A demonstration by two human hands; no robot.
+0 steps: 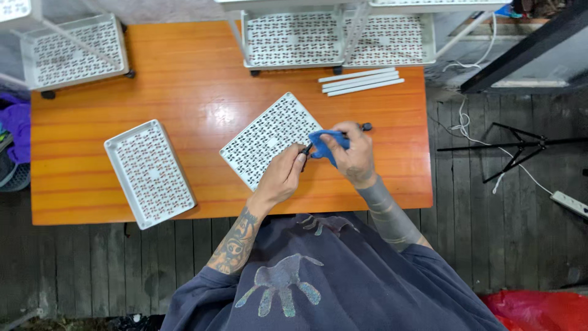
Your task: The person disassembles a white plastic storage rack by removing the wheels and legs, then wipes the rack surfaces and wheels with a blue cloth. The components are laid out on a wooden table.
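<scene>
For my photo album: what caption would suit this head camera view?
Both hands, left hand and right hand, hold a blue cloth over a perforated white tray on an orange table.

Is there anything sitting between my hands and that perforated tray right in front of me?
Nothing visible does. Both the left hand and right hand hold a blue cloth and a small dark piece at the edge of the white perforated tray; the table around it is bare wood.
</scene>
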